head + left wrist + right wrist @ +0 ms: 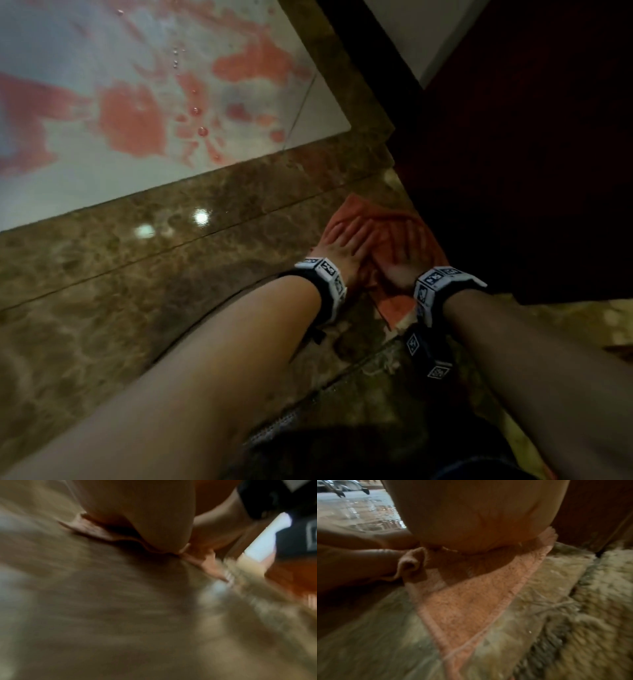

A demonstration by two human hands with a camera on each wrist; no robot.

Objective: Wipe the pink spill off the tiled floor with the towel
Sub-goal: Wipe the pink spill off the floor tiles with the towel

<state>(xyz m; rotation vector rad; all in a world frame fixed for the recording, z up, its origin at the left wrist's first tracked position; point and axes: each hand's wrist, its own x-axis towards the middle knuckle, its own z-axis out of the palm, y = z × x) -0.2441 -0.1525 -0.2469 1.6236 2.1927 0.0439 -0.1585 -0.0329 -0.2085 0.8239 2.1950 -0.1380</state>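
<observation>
Forearms fill the near field of the head view. Both hands lie on the towel [394, 240], which rests flat on the brown marble border [171, 267]. Left hand [346, 245] and right hand [406, 255] press side by side, fingers [363, 229] straight and spread, gripping nothing. From the towel, the pink spill [133, 123] lies forward and to the left on the white tile [102, 178], well apart. Judged next move: slide the towel that way; the left hand is nearer the spill.
</observation>
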